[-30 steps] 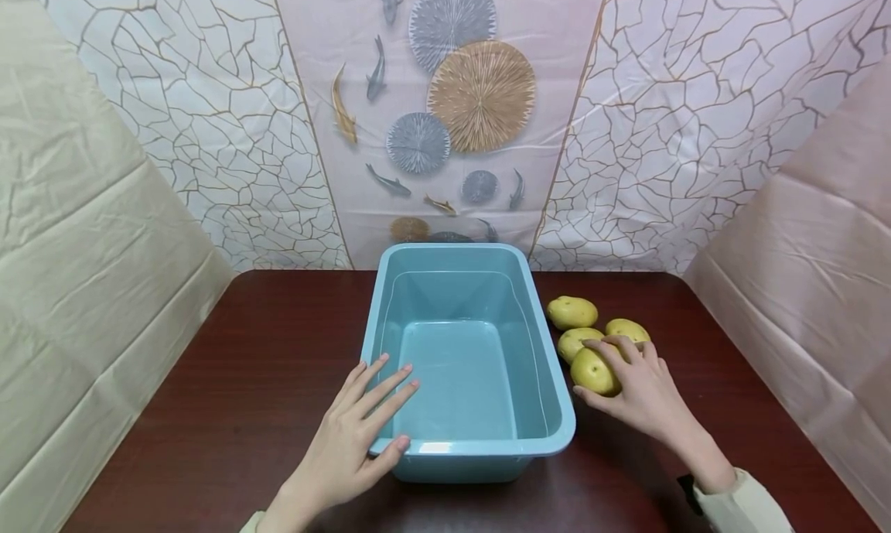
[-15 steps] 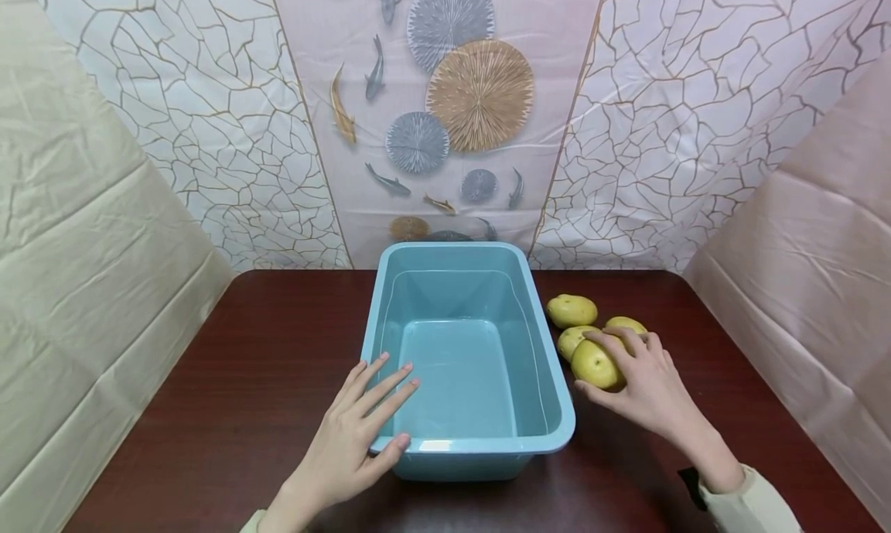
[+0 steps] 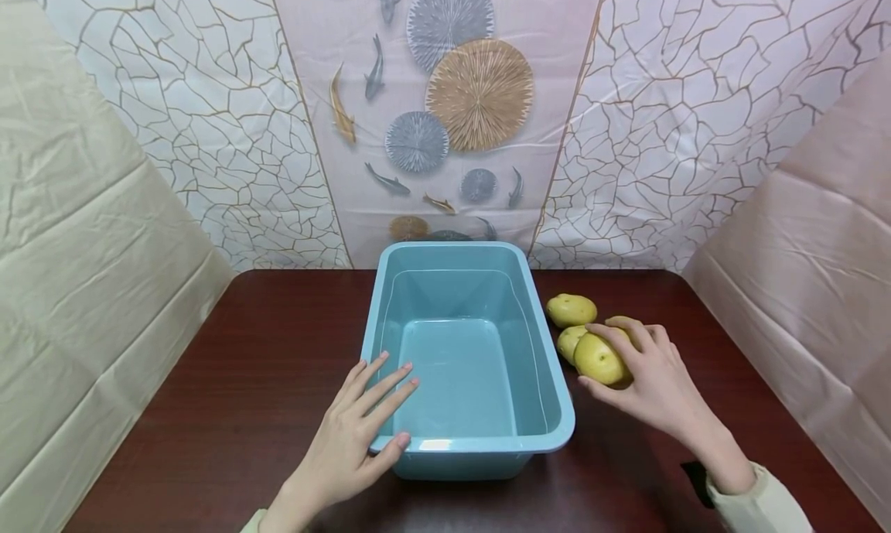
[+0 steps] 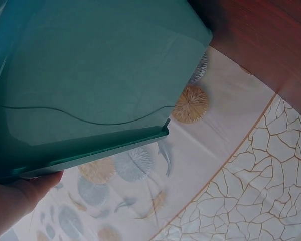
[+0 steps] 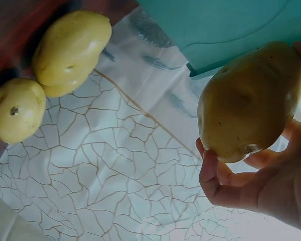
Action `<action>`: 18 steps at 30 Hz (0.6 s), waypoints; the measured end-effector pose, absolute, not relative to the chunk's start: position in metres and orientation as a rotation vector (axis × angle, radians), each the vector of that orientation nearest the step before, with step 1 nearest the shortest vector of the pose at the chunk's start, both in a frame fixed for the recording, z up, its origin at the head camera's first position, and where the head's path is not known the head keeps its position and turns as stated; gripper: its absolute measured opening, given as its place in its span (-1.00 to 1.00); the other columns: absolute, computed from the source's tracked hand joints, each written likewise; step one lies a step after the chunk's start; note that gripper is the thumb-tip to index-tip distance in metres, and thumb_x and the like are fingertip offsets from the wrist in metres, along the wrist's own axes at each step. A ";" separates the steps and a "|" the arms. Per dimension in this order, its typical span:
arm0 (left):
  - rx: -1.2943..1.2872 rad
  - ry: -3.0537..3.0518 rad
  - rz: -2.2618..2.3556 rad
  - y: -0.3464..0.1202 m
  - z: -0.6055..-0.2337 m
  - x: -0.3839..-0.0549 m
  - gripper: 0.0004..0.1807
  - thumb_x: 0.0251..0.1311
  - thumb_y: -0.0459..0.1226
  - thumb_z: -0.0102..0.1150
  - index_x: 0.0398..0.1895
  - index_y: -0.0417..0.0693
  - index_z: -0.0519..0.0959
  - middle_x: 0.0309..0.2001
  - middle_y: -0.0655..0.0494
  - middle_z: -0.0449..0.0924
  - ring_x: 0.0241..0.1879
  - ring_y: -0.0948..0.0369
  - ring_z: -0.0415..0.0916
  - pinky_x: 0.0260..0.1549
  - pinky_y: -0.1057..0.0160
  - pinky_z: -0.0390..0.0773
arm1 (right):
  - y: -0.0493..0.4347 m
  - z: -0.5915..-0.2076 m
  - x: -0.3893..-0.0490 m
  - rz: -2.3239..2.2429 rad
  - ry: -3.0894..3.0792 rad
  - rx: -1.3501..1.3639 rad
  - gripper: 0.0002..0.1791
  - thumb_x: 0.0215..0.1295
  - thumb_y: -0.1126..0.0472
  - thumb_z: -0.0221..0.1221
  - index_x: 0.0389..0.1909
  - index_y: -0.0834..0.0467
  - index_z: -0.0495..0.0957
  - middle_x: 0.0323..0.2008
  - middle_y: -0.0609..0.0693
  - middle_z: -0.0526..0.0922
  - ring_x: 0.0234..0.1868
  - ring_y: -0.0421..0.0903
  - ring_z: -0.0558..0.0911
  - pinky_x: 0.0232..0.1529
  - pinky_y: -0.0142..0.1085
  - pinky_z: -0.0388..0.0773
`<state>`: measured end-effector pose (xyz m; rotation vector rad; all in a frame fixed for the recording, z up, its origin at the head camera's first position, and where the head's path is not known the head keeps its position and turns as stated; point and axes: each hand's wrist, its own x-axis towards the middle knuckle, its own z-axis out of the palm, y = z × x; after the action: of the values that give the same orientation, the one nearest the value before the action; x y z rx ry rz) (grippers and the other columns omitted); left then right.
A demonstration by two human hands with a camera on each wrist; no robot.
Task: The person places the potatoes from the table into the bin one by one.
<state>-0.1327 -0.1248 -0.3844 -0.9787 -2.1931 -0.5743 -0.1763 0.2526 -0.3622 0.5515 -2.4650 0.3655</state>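
Observation:
A light blue plastic basin [image 3: 480, 445] stands on the table. My left hand [image 3: 348, 428] rests on its near left rim with fingers spread, mostly straight, over the inside; the left wrist view has its thumb [image 4: 37, 188] against the rim. To the right of the basin, my right hand [image 3: 657, 382] grips a yellow potato [image 3: 600, 360] between thumb and fingers. In the right wrist view this potato [image 5: 248, 103] appears clasped from the sides. Beyond it lie a potato [image 3: 567, 343] and, farther back, another potato [image 3: 571, 310]. Anything behind the right fingers is mostly hidden.
The dark red-brown table [image 3: 278, 347] extends on both sides of the basin. A patterned cloth [image 3: 264, 131] hangs along its back edge, and beige cloth [image 3: 90, 270] slopes along the left and right sides.
My right hand has shifted slightly right and back with the potato, covering most of the potato behind its fingers. The left hand and basin stay put.

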 end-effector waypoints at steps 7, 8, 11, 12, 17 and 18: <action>-0.977 -2.197 -0.574 -0.125 -0.384 -0.133 -0.49 0.28 0.02 -0.27 0.20 0.03 0.34 0.21 0.09 0.36 0.32 0.04 0.09 0.32 0.09 -0.07 | 0.251 -0.355 -0.175 0.369 -2.449 0.564 -0.25 -0.41 -0.08 0.39 -0.02 -0.02 0.46 -0.04 0.05 0.43 -0.18 0.05 0.33 -0.32 -0.13 0.20; -0.978 -2.198 -0.575 -0.125 -0.384 -0.133 -0.49 0.27 0.02 -0.26 0.20 0.03 0.34 0.21 0.09 0.36 0.32 0.04 0.09 0.33 0.10 -0.09 | 0.251 -0.354 -0.175 0.368 -2.448 0.567 -0.25 -0.41 -0.08 0.39 -0.01 -0.02 0.46 -0.04 0.05 0.42 -0.18 0.05 0.33 -0.32 -0.13 0.20; -0.979 -2.200 -0.572 -0.125 -0.385 -0.133 -0.49 0.27 0.02 -0.26 0.20 0.04 0.34 0.21 0.09 0.36 0.32 0.04 0.09 0.34 0.13 -0.12 | 0.249 -0.351 -0.174 0.366 -2.445 0.577 -0.25 -0.41 -0.07 0.38 0.00 -0.02 0.45 -0.02 0.05 0.41 -0.17 0.04 0.32 -0.32 -0.14 0.20; -0.978 -2.199 -0.572 -0.125 -0.385 -0.133 -0.49 0.27 0.02 -0.26 0.20 0.04 0.34 0.20 0.09 0.36 0.32 0.04 0.09 0.34 0.13 -0.12 | 0.249 -0.349 -0.173 0.367 -2.444 0.581 -0.25 -0.40 -0.07 0.38 0.00 -0.02 0.45 -0.02 0.05 0.41 -0.17 0.04 0.32 -0.32 -0.15 0.19; -0.976 -2.190 -0.567 -0.125 -0.385 -0.133 -0.49 0.28 0.03 -0.27 0.20 0.03 0.35 0.20 0.09 0.36 0.32 0.03 0.10 0.31 0.08 -0.05 | 0.246 -0.343 -0.172 0.365 -2.430 0.603 -0.25 -0.39 -0.07 0.37 0.01 -0.03 0.45 -0.01 0.05 0.41 -0.17 0.02 0.31 -0.32 -0.16 0.18; -0.976 -2.189 -0.567 -0.125 -0.385 -0.133 -0.49 0.28 0.03 -0.27 0.20 0.03 0.35 0.20 0.09 0.36 0.32 0.03 0.10 0.31 0.07 -0.04 | 0.246 -0.342 -0.172 0.365 -2.426 0.607 -0.25 -0.40 -0.07 0.37 0.01 -0.03 0.45 -0.01 0.05 0.41 -0.17 0.02 0.31 -0.31 -0.16 0.18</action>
<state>-0.1331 -0.1252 -0.3846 -0.9759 -2.1894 -0.5669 -0.1716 0.2458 -0.3423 0.6073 -2.4256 0.3654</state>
